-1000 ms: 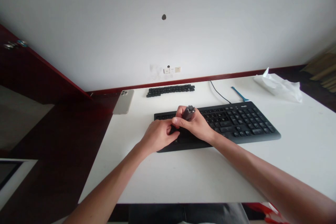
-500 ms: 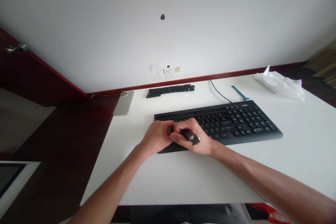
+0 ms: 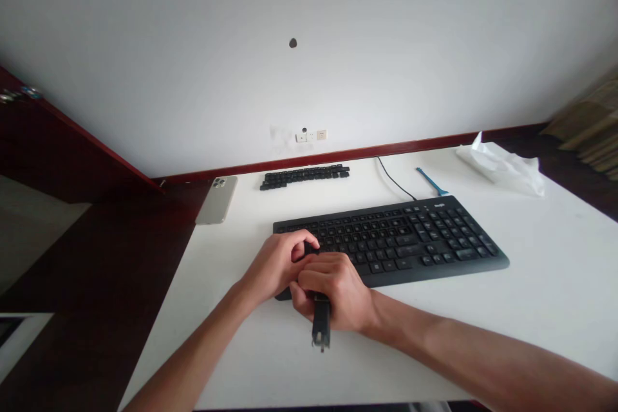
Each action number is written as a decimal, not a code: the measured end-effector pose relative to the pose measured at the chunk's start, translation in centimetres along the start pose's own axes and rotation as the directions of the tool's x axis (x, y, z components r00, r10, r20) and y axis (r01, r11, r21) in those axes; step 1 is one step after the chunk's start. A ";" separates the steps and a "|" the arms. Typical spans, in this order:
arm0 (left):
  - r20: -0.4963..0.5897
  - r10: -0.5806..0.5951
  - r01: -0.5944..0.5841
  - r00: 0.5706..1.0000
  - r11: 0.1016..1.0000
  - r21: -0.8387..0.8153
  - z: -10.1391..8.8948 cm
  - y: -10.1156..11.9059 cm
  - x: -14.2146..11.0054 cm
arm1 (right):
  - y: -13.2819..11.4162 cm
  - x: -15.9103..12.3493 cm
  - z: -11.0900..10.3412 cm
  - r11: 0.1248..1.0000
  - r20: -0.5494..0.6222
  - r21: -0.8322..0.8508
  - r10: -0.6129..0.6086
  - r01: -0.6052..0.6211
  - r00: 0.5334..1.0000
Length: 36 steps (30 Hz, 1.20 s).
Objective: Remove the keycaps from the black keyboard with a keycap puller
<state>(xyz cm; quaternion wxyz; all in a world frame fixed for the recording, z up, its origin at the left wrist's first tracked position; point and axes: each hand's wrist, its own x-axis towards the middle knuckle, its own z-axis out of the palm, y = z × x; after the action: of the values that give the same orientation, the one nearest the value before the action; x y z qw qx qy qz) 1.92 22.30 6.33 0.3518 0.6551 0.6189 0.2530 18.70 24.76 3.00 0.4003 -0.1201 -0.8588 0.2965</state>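
Note:
A black keyboard [image 3: 400, 241] lies across the middle of the white table [image 3: 531, 309]. My right hand [image 3: 333, 293] is closed round a small dark tool [image 3: 321, 325] whose end points down toward me, at the keyboard's front left corner. My left hand [image 3: 275, 264] rests curled on the keyboard's left end, fingers bent and touching the right hand. What the left fingers press or hold is hidden. A row of loose black keycaps [image 3: 304, 176] lies at the back of the table.
A phone [image 3: 217, 199] lies face down at the table's left edge. A blue brush-like tool [image 3: 431, 181] and a crumpled white tissue [image 3: 502, 167] lie at the back right. The keyboard's cable [image 3: 393, 183] runs toward the wall. Dark floor lies to the left.
My right hand has come down from above the keyboard to its front left corner, and the tool in it has turned from pointing up to pointing toward me. The left hand stayed put.

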 end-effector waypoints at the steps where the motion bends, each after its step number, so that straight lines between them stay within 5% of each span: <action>1: -0.037 0.012 -0.012 0.999 1.000 -0.002 0.1 -0.1 0.2 | 0.0 0.0 0.0 1.000 -0.011 -0.008 -0.009 0.009 1.000; 5: -0.097 0.157 -0.149 0.983 0.985 0.089 0.0 -0.5 0.6 | -0.1 -0.1 -0.1 1.000 -0.033 0.003 -0.021 0.021 0.999; 9: 0.093 0.369 -0.381 0.925 0.894 0.235 -0.4 -0.8 0.8 | 0.0 -0.2 -0.1 0.997 -0.055 0.072 0.002 0.002 0.999; 15: 0.341 0.420 -0.536 0.841 0.734 0.417 -0.1 -0.8 1.7 | 0.3 0.2 -0.6 0.982 -0.101 0.189 0.035 -0.016 0.994; 22: 0.422 0.486 -0.636 0.765 0.674 0.377 0.5 0.3 3.7 | 0.2 0.8 -0.9 0.986 -0.152 0.162 0.000 0.025 0.988; 36: 0.446 0.460 -0.632 0.768 0.660 0.407 0.8 -0.4 4.3 | 0.7 1.1 -1.0 0.986 -0.119 0.165 0.022 -0.002 0.993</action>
<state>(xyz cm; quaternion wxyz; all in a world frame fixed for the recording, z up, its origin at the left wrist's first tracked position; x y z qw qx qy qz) 2.76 26.39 5.08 0.1516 0.9134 0.3729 0.0607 18.74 26.23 3.76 0.4579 -0.1095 -0.8050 0.3610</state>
